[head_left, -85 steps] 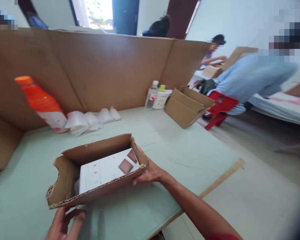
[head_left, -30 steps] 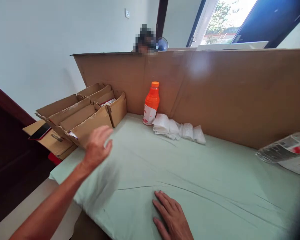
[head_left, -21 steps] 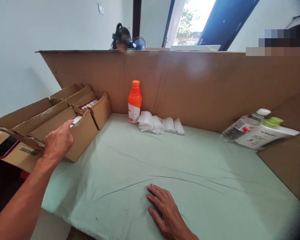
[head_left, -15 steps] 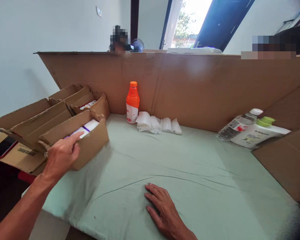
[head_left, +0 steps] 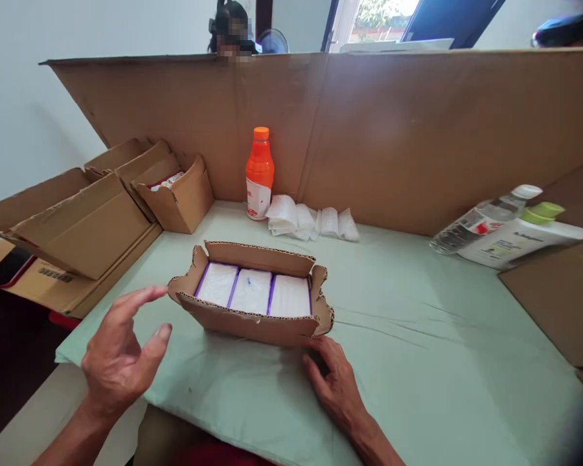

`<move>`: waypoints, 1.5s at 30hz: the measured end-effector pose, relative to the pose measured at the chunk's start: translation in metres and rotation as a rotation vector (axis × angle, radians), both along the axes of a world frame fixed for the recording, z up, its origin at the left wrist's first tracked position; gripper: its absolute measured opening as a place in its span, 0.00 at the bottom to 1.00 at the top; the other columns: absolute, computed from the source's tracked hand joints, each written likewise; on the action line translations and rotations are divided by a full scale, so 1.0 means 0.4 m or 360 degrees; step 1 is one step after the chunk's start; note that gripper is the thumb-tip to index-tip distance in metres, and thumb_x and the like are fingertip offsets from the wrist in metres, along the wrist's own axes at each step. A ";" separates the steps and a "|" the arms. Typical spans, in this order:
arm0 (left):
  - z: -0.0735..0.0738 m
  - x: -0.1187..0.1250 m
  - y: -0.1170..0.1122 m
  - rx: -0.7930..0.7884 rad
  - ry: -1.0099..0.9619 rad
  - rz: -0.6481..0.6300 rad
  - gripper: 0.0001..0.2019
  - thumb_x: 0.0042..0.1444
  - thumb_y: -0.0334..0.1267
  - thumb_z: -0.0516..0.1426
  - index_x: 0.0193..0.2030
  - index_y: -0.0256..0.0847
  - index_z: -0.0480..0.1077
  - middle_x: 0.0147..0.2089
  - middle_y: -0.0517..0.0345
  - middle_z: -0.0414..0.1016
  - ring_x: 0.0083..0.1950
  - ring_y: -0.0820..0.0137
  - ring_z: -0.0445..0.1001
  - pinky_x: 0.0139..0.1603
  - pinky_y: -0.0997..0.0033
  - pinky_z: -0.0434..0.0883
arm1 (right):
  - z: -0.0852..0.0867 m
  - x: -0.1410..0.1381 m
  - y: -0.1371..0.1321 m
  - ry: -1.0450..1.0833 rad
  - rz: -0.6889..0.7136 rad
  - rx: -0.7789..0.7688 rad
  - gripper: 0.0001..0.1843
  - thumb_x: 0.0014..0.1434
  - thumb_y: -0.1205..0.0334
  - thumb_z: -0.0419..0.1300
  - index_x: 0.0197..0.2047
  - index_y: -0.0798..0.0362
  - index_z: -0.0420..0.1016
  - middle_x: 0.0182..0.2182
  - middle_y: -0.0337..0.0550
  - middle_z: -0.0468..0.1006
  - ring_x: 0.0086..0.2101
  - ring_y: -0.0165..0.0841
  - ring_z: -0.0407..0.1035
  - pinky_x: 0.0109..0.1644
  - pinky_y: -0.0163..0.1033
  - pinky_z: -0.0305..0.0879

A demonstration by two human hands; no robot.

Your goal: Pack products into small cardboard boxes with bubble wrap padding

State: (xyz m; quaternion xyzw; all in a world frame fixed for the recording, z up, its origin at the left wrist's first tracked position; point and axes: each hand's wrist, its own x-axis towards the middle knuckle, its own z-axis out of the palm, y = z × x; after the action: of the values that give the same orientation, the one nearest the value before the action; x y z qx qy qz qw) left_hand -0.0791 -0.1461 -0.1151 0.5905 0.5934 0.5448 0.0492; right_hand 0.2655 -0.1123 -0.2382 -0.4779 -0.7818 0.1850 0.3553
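A low cardboard tray [head_left: 252, 323] with torn edges sits on the pale green table cover [head_left: 418, 336], in front of me. Three white packs with purple edges [head_left: 252, 291] lie side by side inside it. My left hand [head_left: 121, 353] hovers just left of the tray, fingers spread and holding nothing. My right hand [head_left: 333, 382] rests flat on the cover, its fingertips against the tray's near right corner.
Open cardboard boxes [head_left: 92, 213] stand at the left edge. An orange bottle [head_left: 259, 173] and folded white bags [head_left: 311, 223] sit by the tall cardboard wall [head_left: 393, 129]. A clear bottle [head_left: 480, 220] and a white green-capped bottle [head_left: 525, 239] lie at right. A person's head shows behind the wall.
My left hand pulled the tray of white packs out of the box stack at left onto the cover and let go. My right hand moved up to the tray's corner.
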 end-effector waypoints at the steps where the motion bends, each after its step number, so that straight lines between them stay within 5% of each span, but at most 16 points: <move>1: -0.029 -0.011 0.003 -0.0041 -0.0104 0.0020 0.27 0.55 0.39 0.63 0.62 0.49 0.67 0.59 0.52 0.75 0.59 0.54 0.74 0.64 0.45 0.70 | -0.001 0.001 -0.001 -0.0004 -0.0006 -0.0007 0.09 0.65 0.61 0.57 0.47 0.48 0.74 0.45 0.49 0.81 0.44 0.44 0.76 0.47 0.51 0.75; 7: -0.187 -0.028 0.023 -0.0336 -0.0592 0.0070 0.41 0.51 0.46 0.66 0.71 0.46 0.56 0.67 0.44 0.65 0.62 0.53 0.71 0.65 0.46 0.69 | -0.012 0.004 -0.012 0.0018 -0.0077 -0.0120 0.19 0.64 0.59 0.57 0.58 0.49 0.69 0.54 0.52 0.77 0.51 0.46 0.74 0.52 0.51 0.73; 14: -0.284 0.038 0.053 -0.0881 -0.0854 -0.0183 0.37 0.47 0.57 0.66 0.59 0.39 0.66 0.54 0.44 0.76 0.57 0.51 0.76 0.59 0.53 0.73 | 0.013 0.004 -0.009 0.0040 0.0033 -0.0396 0.32 0.62 0.57 0.58 0.68 0.51 0.62 0.58 0.57 0.74 0.55 0.49 0.71 0.57 0.53 0.71; 20: -0.279 0.113 0.244 -0.0822 -0.0708 -0.0290 0.33 0.45 0.53 0.66 0.54 0.39 0.66 0.47 0.50 0.75 0.43 0.61 0.78 0.47 0.61 0.75 | 0.059 0.009 0.166 0.0161 -0.0127 -0.0491 0.32 0.56 0.57 0.59 0.64 0.56 0.65 0.54 0.57 0.76 0.52 0.50 0.71 0.57 0.57 0.68; 25: -0.284 0.198 0.378 -0.0640 -0.0644 -0.0342 0.29 0.48 0.51 0.65 0.54 0.41 0.65 0.50 0.51 0.73 0.49 0.60 0.75 0.51 0.60 0.72 | 0.063 0.049 0.293 0.0288 -0.0150 -0.0410 0.34 0.50 0.65 0.57 0.62 0.54 0.66 0.55 0.53 0.77 0.53 0.45 0.72 0.58 0.53 0.68; 29: -0.325 0.212 0.395 -0.0634 -0.0658 -0.0239 0.27 0.49 0.52 0.65 0.52 0.40 0.66 0.49 0.50 0.73 0.53 0.57 0.72 0.57 0.57 0.69 | 0.053 0.140 0.349 0.0188 -0.0093 -0.0319 0.27 0.48 0.70 0.54 0.52 0.50 0.77 0.55 0.48 0.79 0.55 0.42 0.73 0.61 0.49 0.67; 35: -0.356 0.187 0.387 -0.0731 -0.0737 -0.0203 0.27 0.47 0.49 0.66 0.52 0.42 0.66 0.46 0.52 0.74 0.51 0.59 0.74 0.56 0.60 0.70 | 0.068 0.274 0.589 0.0057 -0.0773 -0.0027 0.12 0.59 0.59 0.56 0.43 0.50 0.78 0.54 0.51 0.78 0.56 0.44 0.71 0.61 0.54 0.65; 40: -0.368 0.187 0.384 -0.0780 -0.0723 -0.0119 0.28 0.45 0.50 0.67 0.51 0.41 0.68 0.43 0.53 0.75 0.48 0.59 0.76 0.52 0.61 0.71 | 0.060 0.266 0.790 -0.0012 -0.1084 -0.0025 0.18 0.56 0.55 0.62 0.48 0.55 0.77 0.61 0.60 0.69 0.60 0.53 0.63 0.62 0.61 0.59; 45: -0.369 0.192 0.379 -0.0739 -0.0721 -0.0021 0.26 0.43 0.51 0.67 0.48 0.42 0.70 0.38 0.56 0.75 0.44 0.61 0.76 0.47 0.64 0.73 | 0.050 0.248 0.804 -0.0057 -0.1226 0.0016 0.18 0.59 0.59 0.59 0.52 0.53 0.75 0.66 0.57 0.64 0.62 0.52 0.61 0.62 0.58 0.58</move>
State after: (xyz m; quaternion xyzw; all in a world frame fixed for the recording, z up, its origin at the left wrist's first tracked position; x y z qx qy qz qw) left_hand -0.0023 0.0054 -0.2627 0.4312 0.6718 0.5121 0.3169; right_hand 0.3646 0.2091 -0.2180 -0.7380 -0.5520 0.0256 0.3874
